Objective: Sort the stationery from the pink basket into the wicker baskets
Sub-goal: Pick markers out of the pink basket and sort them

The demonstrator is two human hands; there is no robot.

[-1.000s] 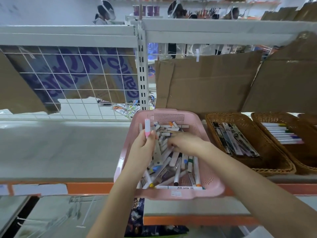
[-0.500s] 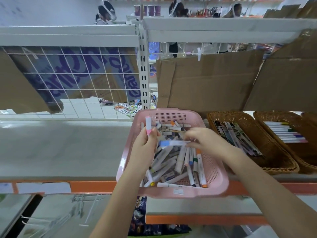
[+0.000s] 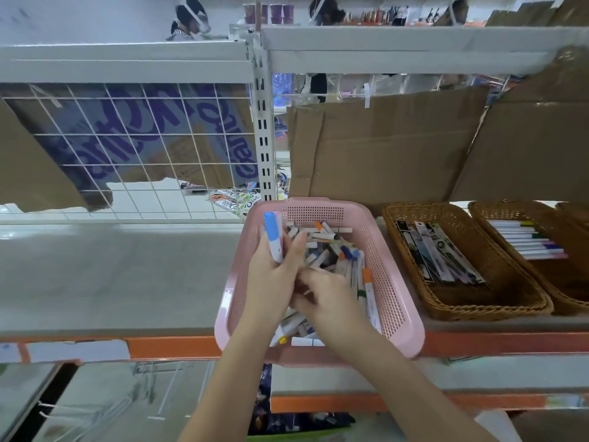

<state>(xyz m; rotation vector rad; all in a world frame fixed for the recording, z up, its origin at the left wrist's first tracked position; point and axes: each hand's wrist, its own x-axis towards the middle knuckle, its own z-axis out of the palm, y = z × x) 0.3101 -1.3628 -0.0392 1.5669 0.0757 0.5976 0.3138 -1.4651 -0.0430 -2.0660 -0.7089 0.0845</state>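
Hands at work over the pink basket (image 3: 395,282), which sits on the grey shelf (image 3: 111,275) with its front rim out past the orange shelf edge. The left hand (image 3: 274,279) is raised above the basket's left side, fingers wrapped round a couple of markers held upright: a blue-capped marker (image 3: 273,236) in front, and a pink-capped one just behind it, mostly hidden. The right hand (image 3: 331,301) is lower, down among the loose markers (image 3: 322,247) heaped in the basket, fingers curled; whether it has got hold of one I cannot tell, as the hand is blurred and covers what lies under it. The two hands are close together, nearly touching. An orange-capped marker (image 3: 369,291) lies along the basket's right wall, just beside the right hand.

To the right, on the same shelf, stands a wicker basket (image 3: 497,301) holding flat packaged items (image 3: 436,253) laid slantwise. Next to it, a second wicker basket (image 3: 570,282) holds a neat row of thin pens (image 3: 526,240) lying side by side. Cardboard sheets (image 3: 382,145) lean against the back of the shelf behind all three baskets
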